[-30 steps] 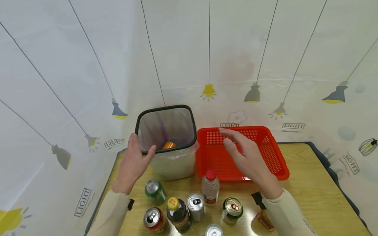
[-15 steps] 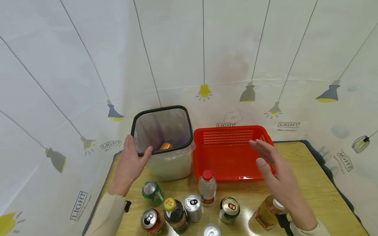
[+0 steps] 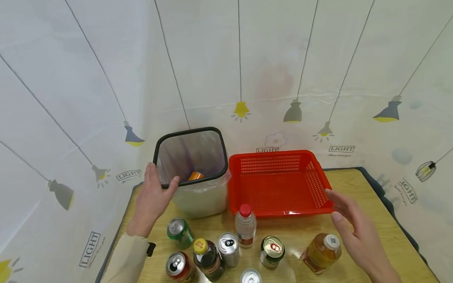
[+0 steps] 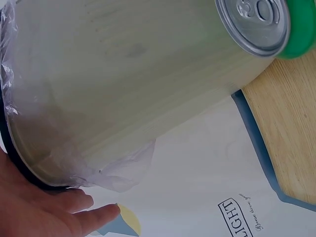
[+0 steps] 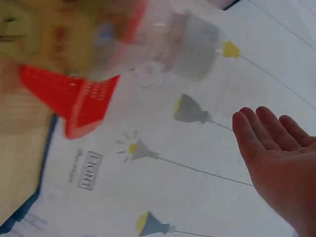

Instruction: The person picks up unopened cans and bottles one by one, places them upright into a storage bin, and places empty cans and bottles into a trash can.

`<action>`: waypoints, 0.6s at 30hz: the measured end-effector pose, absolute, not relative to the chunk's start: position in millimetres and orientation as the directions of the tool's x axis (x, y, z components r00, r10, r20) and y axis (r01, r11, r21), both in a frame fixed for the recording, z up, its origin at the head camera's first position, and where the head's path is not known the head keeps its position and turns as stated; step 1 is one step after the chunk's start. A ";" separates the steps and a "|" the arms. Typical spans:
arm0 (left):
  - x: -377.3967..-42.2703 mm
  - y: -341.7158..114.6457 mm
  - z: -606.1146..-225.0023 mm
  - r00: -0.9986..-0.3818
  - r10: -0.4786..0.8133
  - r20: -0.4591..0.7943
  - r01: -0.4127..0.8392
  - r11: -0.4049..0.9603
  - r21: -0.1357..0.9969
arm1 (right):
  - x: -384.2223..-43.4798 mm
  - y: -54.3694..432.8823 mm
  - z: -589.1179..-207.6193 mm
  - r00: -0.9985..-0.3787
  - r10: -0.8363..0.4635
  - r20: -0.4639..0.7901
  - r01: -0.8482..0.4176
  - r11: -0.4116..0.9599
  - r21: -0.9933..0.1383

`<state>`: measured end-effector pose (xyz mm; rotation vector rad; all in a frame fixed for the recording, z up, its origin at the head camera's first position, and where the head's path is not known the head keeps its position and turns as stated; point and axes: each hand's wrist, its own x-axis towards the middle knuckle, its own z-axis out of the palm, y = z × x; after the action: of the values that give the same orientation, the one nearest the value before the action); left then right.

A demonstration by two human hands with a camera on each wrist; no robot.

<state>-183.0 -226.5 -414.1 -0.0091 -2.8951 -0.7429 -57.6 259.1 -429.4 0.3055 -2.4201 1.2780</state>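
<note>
My left hand (image 3: 152, 198) rests at the near left corner of the bin (image 3: 201, 200), fingers along the left side of its black rim and thumb at the front. In the left wrist view those fingers (image 4: 94, 212) look straight beside the rim. A clear bag lines the bin, with an orange item (image 3: 196, 175) inside. My right hand (image 3: 357, 232) holds nothing. It hovers right of a bottle of amber drink (image 3: 323, 251) with a white cap, apart from it. The right wrist view shows the bottle (image 5: 98, 39) blurred and my right hand (image 5: 281, 158) with its fingers extended.
A red basket (image 3: 279, 213) stands right of the bin. Nearer me are a green can (image 3: 180, 234), a red can (image 3: 179, 267), a dark bottle with yellow cap (image 3: 209, 259), silver cans (image 3: 228, 249), a red-capped clear bottle (image 3: 245, 226) and a gold-topped can (image 3: 272, 251).
My right hand has moved from above the basket to the right and toward me, beside the amber bottle, which now shows fully. My left hand stays at the bin rim. The view has shifted slightly right.
</note>
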 end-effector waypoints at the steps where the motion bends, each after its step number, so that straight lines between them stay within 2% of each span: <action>1: -182.6 -226.6 -414.4 -0.988 -0.031 0.153 0.047 0.875 0.481 | -55.9 262.0 -434.2 -0.909 -0.008 0.416 -0.346 0.572 -0.744; 13: -179.1 -227.1 -426.7 -0.944 -0.020 0.331 0.149 0.865 0.478 | -37.4 286.6 -485.6 -0.978 -0.008 0.207 -0.168 0.615 -0.771; 18: -176.7 -227.5 -430.5 -0.935 -0.039 0.353 0.156 0.848 0.507 | -33.8 291.1 -501.1 -0.983 -0.016 0.183 -0.159 0.576 -0.802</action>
<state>-176.7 -227.5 -430.5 -0.0875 -2.6728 -0.7750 -33.8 291.1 -501.1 0.1478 -2.6481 1.3712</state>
